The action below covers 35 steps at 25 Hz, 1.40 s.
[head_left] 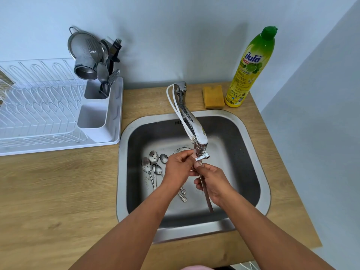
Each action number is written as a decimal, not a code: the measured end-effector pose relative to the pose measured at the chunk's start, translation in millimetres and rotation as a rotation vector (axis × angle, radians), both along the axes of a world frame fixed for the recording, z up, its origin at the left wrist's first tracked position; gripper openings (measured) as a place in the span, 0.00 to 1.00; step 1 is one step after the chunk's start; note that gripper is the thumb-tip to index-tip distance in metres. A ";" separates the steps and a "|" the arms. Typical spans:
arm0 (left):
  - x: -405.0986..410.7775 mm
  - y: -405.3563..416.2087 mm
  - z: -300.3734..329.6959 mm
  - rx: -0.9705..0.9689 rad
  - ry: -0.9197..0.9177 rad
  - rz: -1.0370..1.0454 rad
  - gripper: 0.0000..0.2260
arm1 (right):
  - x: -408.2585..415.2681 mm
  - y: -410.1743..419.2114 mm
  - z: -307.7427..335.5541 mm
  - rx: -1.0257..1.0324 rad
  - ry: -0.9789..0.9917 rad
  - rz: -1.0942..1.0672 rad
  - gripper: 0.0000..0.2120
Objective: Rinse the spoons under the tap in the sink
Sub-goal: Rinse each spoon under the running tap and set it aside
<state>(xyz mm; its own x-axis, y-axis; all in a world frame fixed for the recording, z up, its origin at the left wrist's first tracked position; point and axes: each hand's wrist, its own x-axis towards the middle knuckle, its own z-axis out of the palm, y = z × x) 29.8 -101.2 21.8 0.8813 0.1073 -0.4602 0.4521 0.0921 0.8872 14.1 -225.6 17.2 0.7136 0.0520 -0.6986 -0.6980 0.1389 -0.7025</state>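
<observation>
Several dirty, speckled spoons (153, 164) lie on the left floor of the steel sink (251, 137). Under the end of the chrome tap (194, 131), my right hand (212, 182) grips the handle of one spoon (207, 199), whose handle points down toward me. Its bowl is hidden behind my fingers and the tap's outlet. My left hand (178, 167) is closed around the upper end of that spoon, right at the outlet. I cannot tell whether water is running.
A white dish rack (39, 106) with a cutlery holder, a strainer and clean utensils stands at the left on the wooden counter (58, 191). A yellow sponge (213, 96) and a green dish soap bottle (251, 67) stand behind the sink at the right.
</observation>
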 end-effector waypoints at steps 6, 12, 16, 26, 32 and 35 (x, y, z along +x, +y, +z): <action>-5.6 2.4 4.1 0.099 -0.087 -0.039 0.07 | -3.6 -7.9 -6.3 -0.014 -0.025 0.029 0.04; -4.6 11.0 7.4 0.076 -0.128 -0.014 0.08 | -4.2 -3.8 -8.6 0.062 -0.022 0.047 0.06; -3.8 16.5 6.4 -0.020 -0.088 -0.045 0.10 | -2.5 -0.4 -7.9 0.117 0.007 0.019 0.12; -8.2 10.1 0.4 -0.030 -0.028 -0.054 0.08 | -2.2 -2.3 -3.7 0.195 -0.025 0.028 0.10; -3.5 4.1 7.2 -0.036 -0.058 -0.077 0.08 | -7.0 -3.3 -11.0 0.148 0.023 -0.063 0.11; -7.9 0.2 7.4 -0.058 -0.060 -0.154 0.11 | -8.0 -5.0 -12.2 0.260 0.057 -0.102 0.09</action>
